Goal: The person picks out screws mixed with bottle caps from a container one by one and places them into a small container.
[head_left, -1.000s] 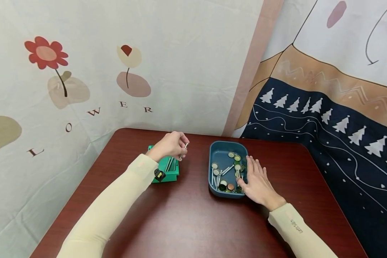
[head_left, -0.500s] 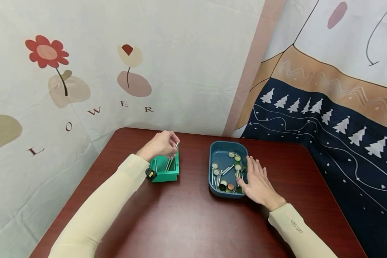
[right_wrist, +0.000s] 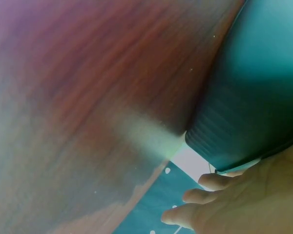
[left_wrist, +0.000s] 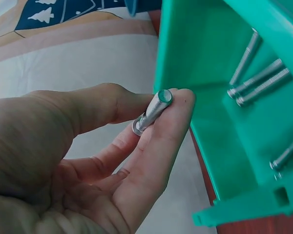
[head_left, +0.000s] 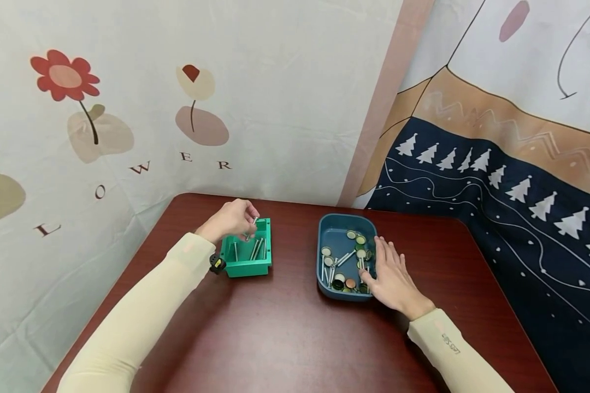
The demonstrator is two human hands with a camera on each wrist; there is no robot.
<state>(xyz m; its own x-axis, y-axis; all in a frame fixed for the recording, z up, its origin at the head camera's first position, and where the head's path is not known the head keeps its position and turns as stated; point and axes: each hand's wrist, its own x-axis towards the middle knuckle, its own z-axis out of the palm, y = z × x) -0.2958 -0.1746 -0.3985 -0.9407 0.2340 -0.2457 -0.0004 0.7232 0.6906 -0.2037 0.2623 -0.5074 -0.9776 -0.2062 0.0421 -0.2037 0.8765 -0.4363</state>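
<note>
My left hand (head_left: 231, 219) hovers over the back of the green box (head_left: 248, 268), pinching a metal bolt (left_wrist: 154, 111) between thumb and fingers. In the left wrist view the bolt is tilted, its blunt end toward the camera. Several similar bolts (left_wrist: 263, 85) lie on the box floor. Along the right side of the blue tray (head_left: 326, 229) rests my right hand (head_left: 397, 281), fingers straight and thumb at the rim. Inside that tray are several bolts (head_left: 344, 258) and round bottle caps (head_left: 360, 239), some partly hidden by the thumb. The right wrist view shows the tray's outer wall (right_wrist: 254, 92).
Both containers stand on a dark red wooden table (head_left: 285, 338), with a gap between them. Behind the table hangs a pale printed cloth (head_left: 285, 109); a navy cloth with white trees (head_left: 496, 207) hangs at the right.
My left hand has moved left with the bolt, from beside the green box's right edge to above its inside. More of the bolts in the box now show. My right hand stays at the tray.
</note>
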